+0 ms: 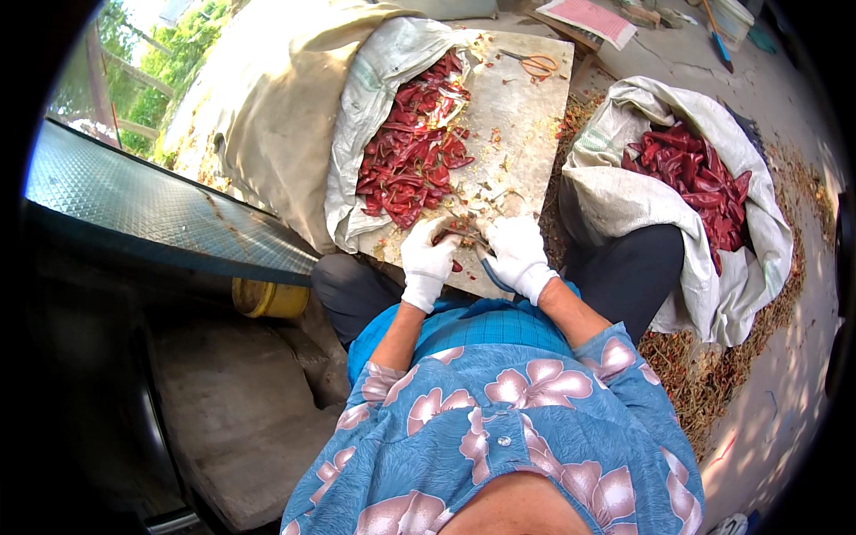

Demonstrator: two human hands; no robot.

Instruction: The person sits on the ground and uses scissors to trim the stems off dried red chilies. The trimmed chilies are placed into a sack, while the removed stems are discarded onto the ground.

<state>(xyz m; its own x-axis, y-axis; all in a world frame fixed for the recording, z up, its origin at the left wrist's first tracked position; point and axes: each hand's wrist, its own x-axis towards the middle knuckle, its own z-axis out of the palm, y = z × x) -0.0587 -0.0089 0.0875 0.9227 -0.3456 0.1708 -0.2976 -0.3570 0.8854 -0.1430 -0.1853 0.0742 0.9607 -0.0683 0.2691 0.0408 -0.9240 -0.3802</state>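
Observation:
My white-gloved left hand (426, 259) is closed on a dried red pepper (444, 239) over the front of a pale board (513, 134). My right hand (515, 254), also gloved, grips dark scissors (484, 256) with blue on the handle, their blades at the pepper beside my left fingers. A pile of red peppers (401, 156) lies on a white sack (349, 160) along the board's left side, with scattered stems and seeds to its right. Orange-handled scissors (539, 65) lie near the board's back edge.
An open white sack (602, 183) of red peppers stands right of my knee, amid debris. At left are a metal-sheet edge (152, 196), a beige cloth (272, 107) and a yellow bucket (263, 297). A pink bag (588, 20) and blue-handled brush (720, 45) are at the back.

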